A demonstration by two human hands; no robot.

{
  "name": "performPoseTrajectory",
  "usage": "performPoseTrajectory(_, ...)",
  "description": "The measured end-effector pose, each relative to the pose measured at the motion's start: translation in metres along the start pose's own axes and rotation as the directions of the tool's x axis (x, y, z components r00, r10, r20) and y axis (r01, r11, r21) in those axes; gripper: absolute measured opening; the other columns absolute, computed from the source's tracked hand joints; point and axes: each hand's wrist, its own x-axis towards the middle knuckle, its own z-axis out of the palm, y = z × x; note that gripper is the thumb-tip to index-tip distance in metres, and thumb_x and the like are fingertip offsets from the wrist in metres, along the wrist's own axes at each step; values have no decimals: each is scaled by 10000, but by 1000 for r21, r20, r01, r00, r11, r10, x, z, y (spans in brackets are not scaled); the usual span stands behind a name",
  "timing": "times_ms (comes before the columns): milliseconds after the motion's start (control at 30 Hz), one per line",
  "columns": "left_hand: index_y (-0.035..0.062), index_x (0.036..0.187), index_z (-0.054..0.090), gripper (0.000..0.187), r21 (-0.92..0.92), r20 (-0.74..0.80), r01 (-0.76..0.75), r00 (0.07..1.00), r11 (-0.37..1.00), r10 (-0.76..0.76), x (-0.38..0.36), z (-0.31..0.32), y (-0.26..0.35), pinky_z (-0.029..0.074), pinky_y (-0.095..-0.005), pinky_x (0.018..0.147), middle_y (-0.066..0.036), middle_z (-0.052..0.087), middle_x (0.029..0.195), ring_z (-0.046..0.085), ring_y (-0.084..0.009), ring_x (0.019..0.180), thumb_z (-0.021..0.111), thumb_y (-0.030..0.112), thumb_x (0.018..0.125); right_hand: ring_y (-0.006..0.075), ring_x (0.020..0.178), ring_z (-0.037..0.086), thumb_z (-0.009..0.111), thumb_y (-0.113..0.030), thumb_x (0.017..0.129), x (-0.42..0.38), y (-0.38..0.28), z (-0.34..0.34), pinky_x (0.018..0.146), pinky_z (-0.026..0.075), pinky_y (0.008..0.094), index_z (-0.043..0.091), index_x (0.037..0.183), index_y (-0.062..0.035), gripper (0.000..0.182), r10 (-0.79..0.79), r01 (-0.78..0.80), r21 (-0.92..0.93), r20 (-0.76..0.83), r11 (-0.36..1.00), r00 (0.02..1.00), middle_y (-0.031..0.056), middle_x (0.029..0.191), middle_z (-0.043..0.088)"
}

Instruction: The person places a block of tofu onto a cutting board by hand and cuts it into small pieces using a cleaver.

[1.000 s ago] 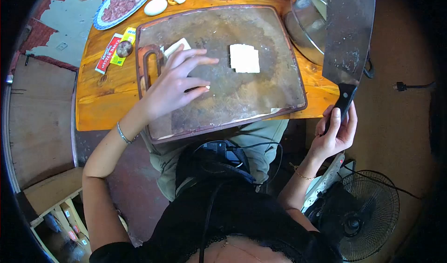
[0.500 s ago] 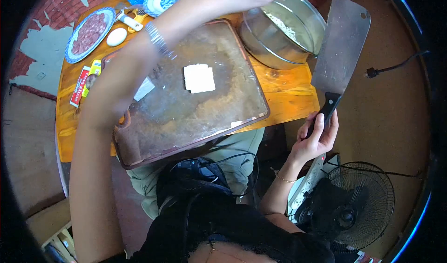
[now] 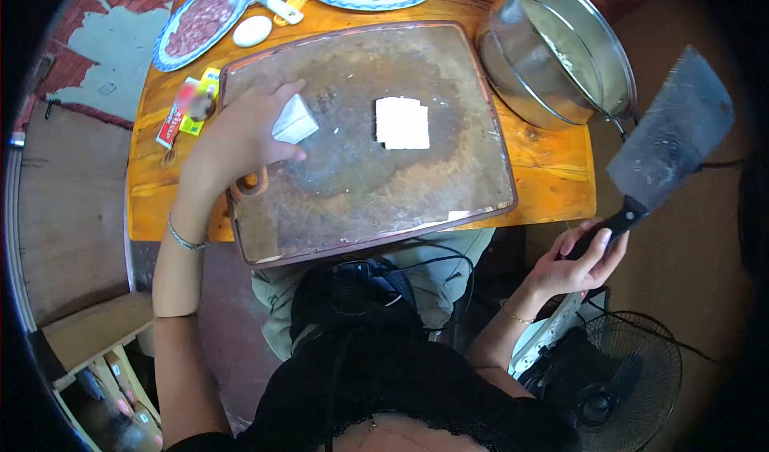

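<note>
My left hand [image 3: 244,136] is over the left side of the cutting board [image 3: 352,192]. Its fingers and thumb spread around a small white block that looks like tofu [image 3: 295,121], with the fingertips right at its sides. A second, squarish white piece [image 3: 403,124], like sliced tofu, lies flat near the board's middle. My right hand [image 3: 581,261] grips the black handle of a cleaver [image 3: 669,136] off the table's right side. The wide blade points up and away, with wet smears on its face.
A metal pot [image 3: 533,76] with pale bits inside stands right of the board. Behind the board are a plate of minced meat [image 3: 200,21], an egg [image 3: 252,31], a peeler [image 3: 279,7] and a blue-patterned plate [image 3: 372,2]. Small packets [image 3: 170,124] lie left. A fan [image 3: 617,388] is below right.
My left hand has moved from over the pot down to the white block on the board's left. The cleaver has tilted further right in my right hand. The whole view has shifted.
</note>
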Motion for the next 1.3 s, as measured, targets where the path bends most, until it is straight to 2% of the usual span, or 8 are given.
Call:
performPoseTrajectory(300, -8, 1108, 609, 535, -283, -29, -57, 998, 958, 51, 95, -14, 9, 486, -352, 883, -165, 647, 1041, 626, -293, 977, 788, 146, 627, 54, 418, 367, 510, -87, 931, 3, -12, 37, 344, 273, 164, 473, 1253, -8, 334, -23, 10, 152, 88, 988, 996, 119, 776, 578)
performPoseTrajectory(367, 3, 1126, 608, 546, -102, -300, -264, 928, 959, 223, 125, -1, 10, 486, -351, 887, -166, 654, 1040, 630, -293, 966, 784, 182, 642, 52, 416, 364, 513, -82, 928, -5, -10, 32, 344, 274, 163, 472, 1266, -4, 350, -3, -8, 117, 91, 993, 996, 118, 783, 591)
performPoseTrajectory(500, 17, 1169, 600, 587, -91, 7, -164, 986, 982, 165, 147, 5, 22, 441, -373, 965, -181, 603, 1141, 559, -320, 1098, 790, 247, 663, 47, 417, 365, 484, -96, 949, -16, -12, 21, 346, 260, 149, 487, 1245, 10, 314, 66, -71, 49, 106, 996, 992, 109, 761, 576)
performPoseTrajectory(567, 33, 1203, 591, 584, -52, -193, -306, 937, 951, 291, 146, 13, 22, 412, -375, 1001, -169, 577, 1174, 517, -322, 1154, 779, 252, 695, 41, 426, 370, 478, -89, 953, -20, -14, 14, 347, 258, 141, 496, 1242, 9, 306, 69, -74, 34, 133, 997, 989, 114, 778, 582)
performPoseTrajectory(633, 38, 1221, 582, 575, 80, -495, -538, 709, 839, 502, 127, 20, 29, 412, -377, 1005, -166, 582, 1162, 522, -322, 1147, 763, 252, 720, 39, 427, 370, 482, -95, 954, -24, -15, 8, 347, 259, 141, 501, 1237, 8, 302, 72, -75, 17, 158, 997, 985, 116, 785, 584)
performPoseTrajectory(767, 6, 1230, 559, 566, -141, -211, -521, 846, 842, 489, 89, 44, 48, 447, -382, 946, -179, 594, 1105, 558, -338, 1075, 728, 268, 758, 41, 441, 378, 503, -122, 956, -33, -23, 15, 354, 258, 149, 510, 1236, -6, 304, 172, -170, -29, 123, 985, 977, 113, 790, 582)
performPoseTrajectory(1033, -10, 1149, 602, 455, -157, -185, -419, 902, 895, 390, 84, 58, 60, 473, -399, 898, -187, 613, 1025, 594, -349, 978, 711, 198, 760, 51, 455, 391, 445, -76, 945, -40, -48, 43, 368, 308, 179, 364, 1352, 45, 432, 8, -29, 118, 177, 993, 984, 37, 721, 476)
performPoseTrajectory(1300, 8, 1156, 618, 465, -420, -177, -298, 953, 857, 245, 85, 51, 63, 512, -302, 771, -110, 622, 916, 619, -192, 825, 723, 26, 704, 58, 437, 320, 466, -67, 922, -50, -55, 36, 361, 286, 202, 403, 1312, 83, 423, 227, -279, 148, 294, 949, 928, 4, 638, 373)
